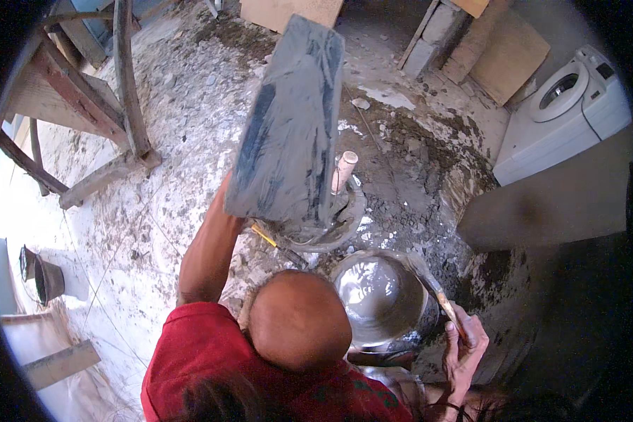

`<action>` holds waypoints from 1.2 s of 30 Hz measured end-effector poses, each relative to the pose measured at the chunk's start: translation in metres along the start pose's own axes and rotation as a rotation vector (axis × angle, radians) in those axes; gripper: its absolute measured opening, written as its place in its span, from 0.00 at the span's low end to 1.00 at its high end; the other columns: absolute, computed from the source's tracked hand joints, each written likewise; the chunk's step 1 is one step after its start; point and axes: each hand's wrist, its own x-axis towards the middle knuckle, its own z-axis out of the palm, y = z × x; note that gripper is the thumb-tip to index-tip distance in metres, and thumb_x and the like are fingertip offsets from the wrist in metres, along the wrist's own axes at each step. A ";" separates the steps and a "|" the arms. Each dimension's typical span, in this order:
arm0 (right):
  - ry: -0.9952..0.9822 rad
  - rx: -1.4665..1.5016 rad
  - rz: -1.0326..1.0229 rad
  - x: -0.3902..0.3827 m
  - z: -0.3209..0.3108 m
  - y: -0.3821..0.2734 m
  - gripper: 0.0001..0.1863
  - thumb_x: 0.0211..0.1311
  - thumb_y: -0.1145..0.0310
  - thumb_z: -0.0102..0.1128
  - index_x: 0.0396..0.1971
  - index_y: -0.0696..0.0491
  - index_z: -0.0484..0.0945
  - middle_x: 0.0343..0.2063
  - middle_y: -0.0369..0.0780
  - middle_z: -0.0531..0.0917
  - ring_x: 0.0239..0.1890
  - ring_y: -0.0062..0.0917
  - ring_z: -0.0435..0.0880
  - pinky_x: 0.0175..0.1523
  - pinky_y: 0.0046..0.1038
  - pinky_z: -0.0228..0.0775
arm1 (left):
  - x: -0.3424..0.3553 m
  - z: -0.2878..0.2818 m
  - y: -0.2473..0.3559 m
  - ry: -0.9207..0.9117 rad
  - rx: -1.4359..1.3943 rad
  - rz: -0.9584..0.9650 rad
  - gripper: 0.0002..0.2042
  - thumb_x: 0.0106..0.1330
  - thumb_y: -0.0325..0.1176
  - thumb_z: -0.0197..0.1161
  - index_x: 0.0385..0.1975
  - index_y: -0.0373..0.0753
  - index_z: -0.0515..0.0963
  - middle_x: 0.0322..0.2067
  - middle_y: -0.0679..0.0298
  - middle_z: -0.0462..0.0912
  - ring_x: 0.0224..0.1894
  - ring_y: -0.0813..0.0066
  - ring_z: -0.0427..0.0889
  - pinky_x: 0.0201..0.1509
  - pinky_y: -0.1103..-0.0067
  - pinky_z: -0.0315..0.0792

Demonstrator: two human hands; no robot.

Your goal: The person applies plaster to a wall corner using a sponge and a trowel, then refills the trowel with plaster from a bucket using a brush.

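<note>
My left arm reaches forward, its hand hidden beneath a long rectangular plasterer's hawk [292, 119], dark blue and smeared with grey mortar. My right hand [464, 348] is closed around the wooden handle of a mortar-coated tool [446, 307], whose far end lies along a bucket's rim; its kind is unclear. That bucket [342, 320] holds shiny grey liquid. Beyond it, partly under the hawk, sits a round tub [359, 211] of mortar with a pale cylindrical piece [344, 169] sticking up. A yellow-handled tool [264, 235] lies beside the tub. Rounded bare skin [299, 320] and red cloth fill the lower middle.
A wooden trestle [130, 105] stands at the far left, with a dark bucket [48, 281] nearer. A white front-loading washing machine [563, 112] is at the far right, beside a grey panel [541, 197]. Boards [510, 63] lean at the back. Wet mortar splatters the floor [169, 84].
</note>
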 end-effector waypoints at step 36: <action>0.142 -0.173 -0.224 -0.070 0.009 -0.042 0.41 0.32 0.85 0.62 0.58 0.53 0.72 0.29 0.43 0.74 0.28 0.31 0.78 0.32 0.31 0.73 | -0.029 0.146 -0.115 -0.168 0.106 -0.484 0.25 0.75 0.46 0.36 0.60 0.32 0.66 0.50 0.57 0.77 0.46 0.68 0.79 0.52 0.72 0.73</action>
